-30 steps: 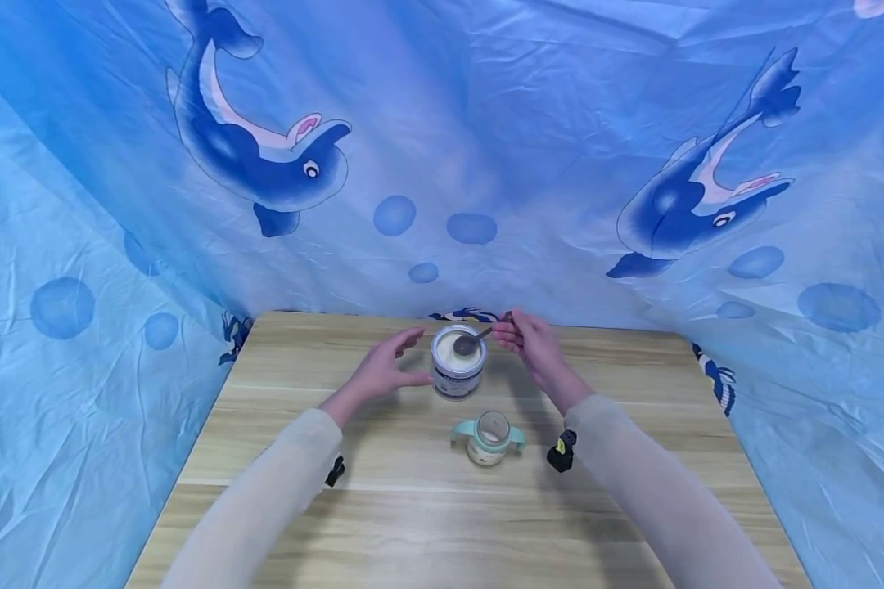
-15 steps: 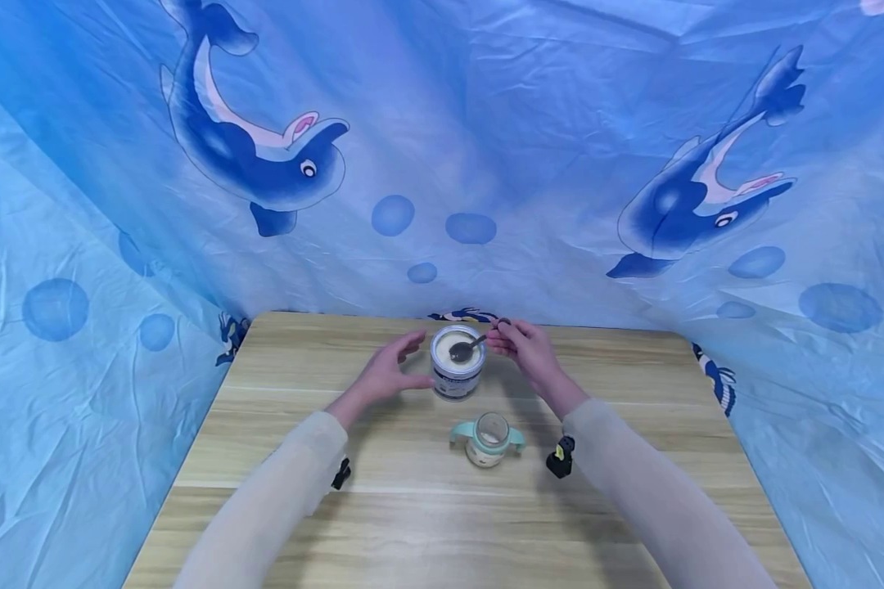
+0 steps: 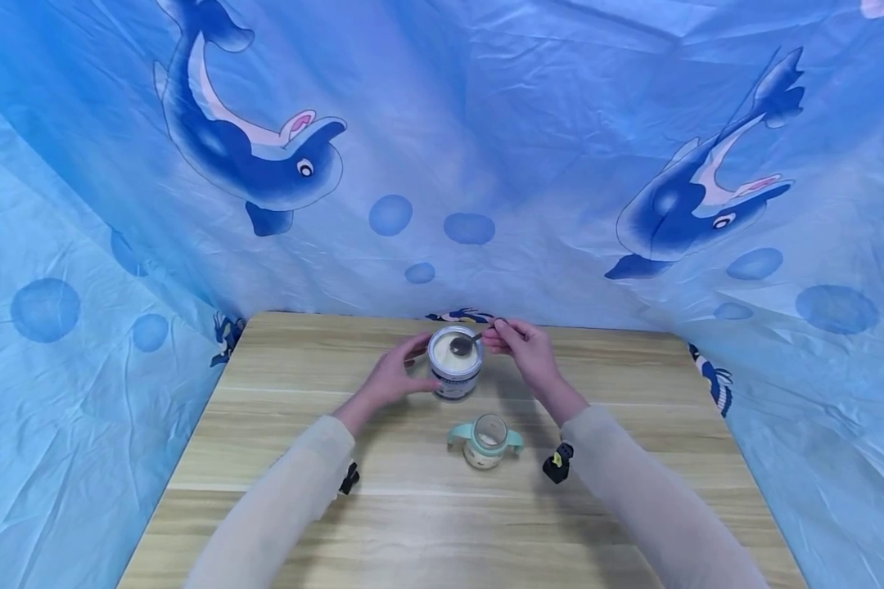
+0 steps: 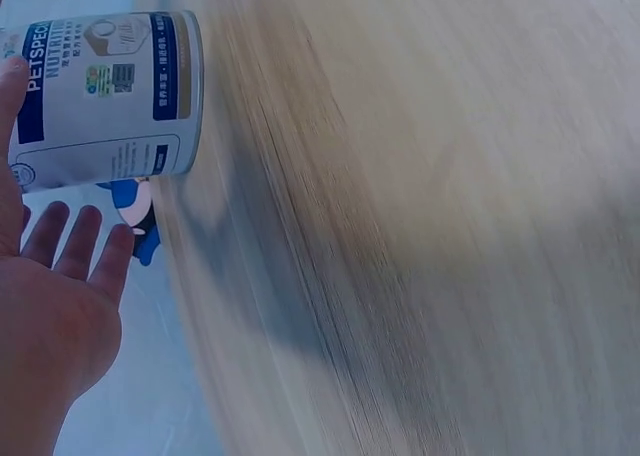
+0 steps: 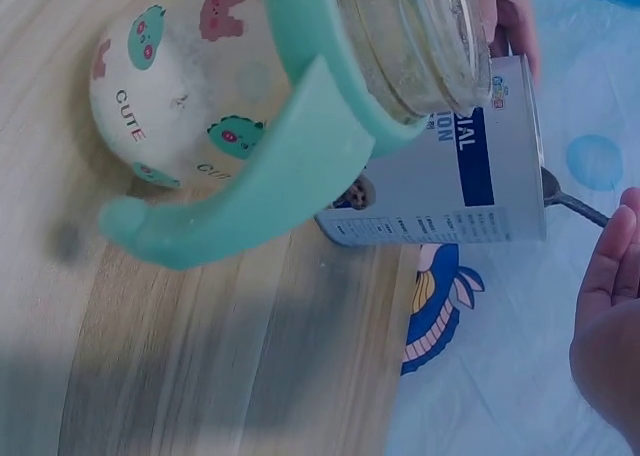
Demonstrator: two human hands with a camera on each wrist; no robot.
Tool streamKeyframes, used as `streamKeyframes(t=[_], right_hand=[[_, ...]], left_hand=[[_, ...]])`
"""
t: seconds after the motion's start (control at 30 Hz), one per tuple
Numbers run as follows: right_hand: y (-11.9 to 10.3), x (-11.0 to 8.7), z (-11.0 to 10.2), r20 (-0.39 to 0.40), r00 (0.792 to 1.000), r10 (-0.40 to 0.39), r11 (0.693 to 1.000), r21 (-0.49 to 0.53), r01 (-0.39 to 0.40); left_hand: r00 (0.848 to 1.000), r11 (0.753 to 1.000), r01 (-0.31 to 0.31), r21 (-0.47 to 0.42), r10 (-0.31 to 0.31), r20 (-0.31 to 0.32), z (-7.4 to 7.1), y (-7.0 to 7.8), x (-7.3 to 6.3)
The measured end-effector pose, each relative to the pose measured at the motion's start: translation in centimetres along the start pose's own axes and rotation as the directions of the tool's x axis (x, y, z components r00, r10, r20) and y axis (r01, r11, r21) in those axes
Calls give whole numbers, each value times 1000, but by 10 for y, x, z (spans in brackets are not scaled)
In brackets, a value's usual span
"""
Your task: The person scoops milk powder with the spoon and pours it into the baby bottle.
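Two bare hands meet over a wood-grain counter (image 3: 412, 536), seen from the person's own head. On its far part stands an upright, lidless tin (image 3: 453, 388), with pale contents (image 3: 444, 357) showing in its mouth. The left hand (image 3: 392, 377) is at the tin's 9 o'clock side, its grip curved around the wall, thumb on the front and fingers towards the back; how firmly it presses cannot be told. The right hand (image 3: 526, 353) is at the tin's 3 o'clock, its grip pinching the handle of a dark spoon (image 3: 461, 347). The spoon's bowl is at the tin's mouth, and the handle slants from it towards 2 o'clock; whether the bowl touches the contents is hard to tell. At 5 o'clock from the tin, near but apart, an uncapped cup (image 3: 482, 459) stands upright, with a clear neck and a mint-green collar whose two handles point to about 9 and 3 o'clock. The right wrist view shows the word "CUTE" and small cartoon figures on the cup; the left wrist view shows part of the tin's blue-and-white label. Pale sleeves (image 3: 287, 483) reach in from 7 and 5 o'clock, each with a small black device (image 3: 557, 465) near the wrist. Behind the counter hangs blue cloth (image 3: 530, 155) with dolphins (image 3: 283, 176) printed at 10 and 2 o'clock.
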State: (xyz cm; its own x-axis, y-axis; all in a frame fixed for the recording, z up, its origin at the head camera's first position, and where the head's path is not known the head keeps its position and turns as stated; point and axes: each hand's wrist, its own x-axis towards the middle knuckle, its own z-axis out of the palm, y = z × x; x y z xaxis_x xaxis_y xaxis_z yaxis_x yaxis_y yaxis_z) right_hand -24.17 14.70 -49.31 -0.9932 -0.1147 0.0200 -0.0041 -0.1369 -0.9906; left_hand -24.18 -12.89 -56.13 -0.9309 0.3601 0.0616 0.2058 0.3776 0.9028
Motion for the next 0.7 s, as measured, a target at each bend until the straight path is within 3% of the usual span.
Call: streamKeyframes(t=[0.23,0.47,0.7], right_hand=[[4,4,3,-4,1000,4,999,43,-3],[10,6,1,2,999,42,995,90,-42],[12,6,1,2,999,51,992,113,-51]], left_hand=[[1000,999,3,-31,-4,-18,5,2,2],[999,995,45,-86,-47,-17,13,-3,3],[999,990,28,-139,-34,-41,21,-6,7]])
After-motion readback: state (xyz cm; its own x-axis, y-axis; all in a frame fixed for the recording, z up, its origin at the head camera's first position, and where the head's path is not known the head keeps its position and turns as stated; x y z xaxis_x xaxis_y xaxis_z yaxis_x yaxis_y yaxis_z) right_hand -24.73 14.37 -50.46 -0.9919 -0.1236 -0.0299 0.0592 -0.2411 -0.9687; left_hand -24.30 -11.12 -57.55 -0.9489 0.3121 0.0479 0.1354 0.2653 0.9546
